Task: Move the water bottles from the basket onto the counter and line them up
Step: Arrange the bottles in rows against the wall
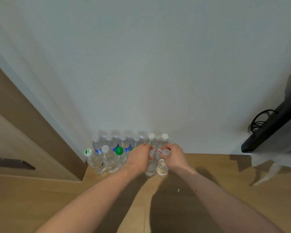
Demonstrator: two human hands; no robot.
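Several clear water bottles stand in two rows on the wooden counter [208, 179] against the white wall. The back row has blue-labelled bottles [124, 143] and white-capped ones [151, 138]. In the front row are a green-capped bottle [119, 153] and clear ribbed ones [108, 159]. My left hand [138, 159] grips the neck of a clear bottle [150, 169] at the front row's right end. My right hand [174, 156] grips the white-capped top of the bottle beside it [162, 168]. Both bottles stand upright on the counter, touching. No basket is in view.
A brown cabinet side [32, 132] rises at the left, with a dark handle slot [12, 163]. A black device with a looped cable [272, 126] hangs on the wall at the right. A white cord end [267, 175] lies on the counter below it.
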